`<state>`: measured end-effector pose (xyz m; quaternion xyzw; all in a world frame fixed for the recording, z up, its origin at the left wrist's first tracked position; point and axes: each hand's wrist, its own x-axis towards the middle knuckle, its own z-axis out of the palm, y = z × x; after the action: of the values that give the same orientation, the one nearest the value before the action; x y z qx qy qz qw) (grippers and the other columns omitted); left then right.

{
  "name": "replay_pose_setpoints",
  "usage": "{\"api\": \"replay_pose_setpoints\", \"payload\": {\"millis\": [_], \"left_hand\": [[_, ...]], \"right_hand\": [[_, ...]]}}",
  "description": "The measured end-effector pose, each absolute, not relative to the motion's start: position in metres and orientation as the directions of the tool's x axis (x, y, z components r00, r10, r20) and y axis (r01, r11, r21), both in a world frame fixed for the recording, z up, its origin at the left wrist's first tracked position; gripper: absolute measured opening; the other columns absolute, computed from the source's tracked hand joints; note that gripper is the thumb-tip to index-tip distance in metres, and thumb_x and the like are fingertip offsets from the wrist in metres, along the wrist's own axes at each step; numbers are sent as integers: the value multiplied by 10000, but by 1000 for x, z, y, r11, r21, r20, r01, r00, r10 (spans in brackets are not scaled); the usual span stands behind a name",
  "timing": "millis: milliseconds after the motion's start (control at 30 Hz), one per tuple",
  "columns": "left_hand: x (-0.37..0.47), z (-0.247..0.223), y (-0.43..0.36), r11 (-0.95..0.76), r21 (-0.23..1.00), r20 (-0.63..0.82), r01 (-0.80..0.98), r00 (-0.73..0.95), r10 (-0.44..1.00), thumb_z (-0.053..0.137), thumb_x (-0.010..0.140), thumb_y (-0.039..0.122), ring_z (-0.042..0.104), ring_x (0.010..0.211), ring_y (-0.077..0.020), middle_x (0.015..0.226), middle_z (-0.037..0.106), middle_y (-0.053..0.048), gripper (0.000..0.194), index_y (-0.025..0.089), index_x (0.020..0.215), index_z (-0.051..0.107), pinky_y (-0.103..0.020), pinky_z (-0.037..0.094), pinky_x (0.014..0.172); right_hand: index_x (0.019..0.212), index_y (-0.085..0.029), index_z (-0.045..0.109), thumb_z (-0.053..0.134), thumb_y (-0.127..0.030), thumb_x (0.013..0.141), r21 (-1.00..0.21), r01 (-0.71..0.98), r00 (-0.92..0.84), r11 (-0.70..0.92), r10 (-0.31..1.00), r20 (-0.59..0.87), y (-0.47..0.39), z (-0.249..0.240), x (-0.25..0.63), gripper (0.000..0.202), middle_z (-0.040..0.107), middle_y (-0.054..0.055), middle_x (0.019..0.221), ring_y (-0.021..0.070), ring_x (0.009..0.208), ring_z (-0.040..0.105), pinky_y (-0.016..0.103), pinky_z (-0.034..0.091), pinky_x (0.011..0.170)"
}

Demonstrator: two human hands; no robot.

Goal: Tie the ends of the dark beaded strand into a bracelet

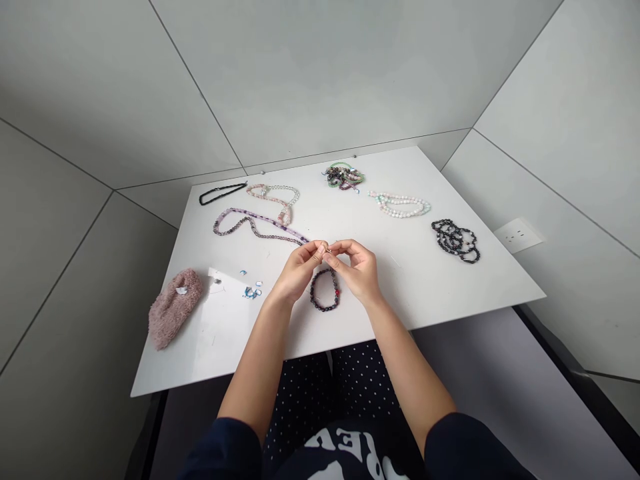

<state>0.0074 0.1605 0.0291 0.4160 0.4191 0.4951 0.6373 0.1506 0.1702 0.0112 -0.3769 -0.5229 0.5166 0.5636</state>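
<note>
My left hand (300,268) and my right hand (359,269) meet over the front middle of the table, thumbs and forefingers pinched tip to tip. Between them they grip the top of a dark beaded bracelet (326,309), whose loop hangs or lies just below the fingers. One red bead shows on its right side. The fingertips hide the exact spot being held. Just beyond my left fingers, a purple and grey bead strand (254,230) reaches back across the white table (400,273).
Further back are a black strand (223,193), a pink and clear strand (273,199), a mixed bead pile (344,176) and white beads (404,205). Black beads (454,240) lie right. A fuzzy pink item (173,313) and small blue-white scraps (251,292) lie left. Walls enclose the table.
</note>
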Motion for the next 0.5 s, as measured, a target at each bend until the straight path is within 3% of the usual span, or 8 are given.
{"api": "replay_pose_setpoints", "payload": {"millis": [500], "left_hand": [[7,29,160,143,957,-97,-253,184,978,711,856,478,559,839,-144,844,604,-29,315,168,865,657,-281,431,870]], "right_hand": [[850,-230,741,760,-334,818,-955,-166,-53,246,965,258,170,11,151,111,744,25,852,180,820,667,371,521,859]]}}
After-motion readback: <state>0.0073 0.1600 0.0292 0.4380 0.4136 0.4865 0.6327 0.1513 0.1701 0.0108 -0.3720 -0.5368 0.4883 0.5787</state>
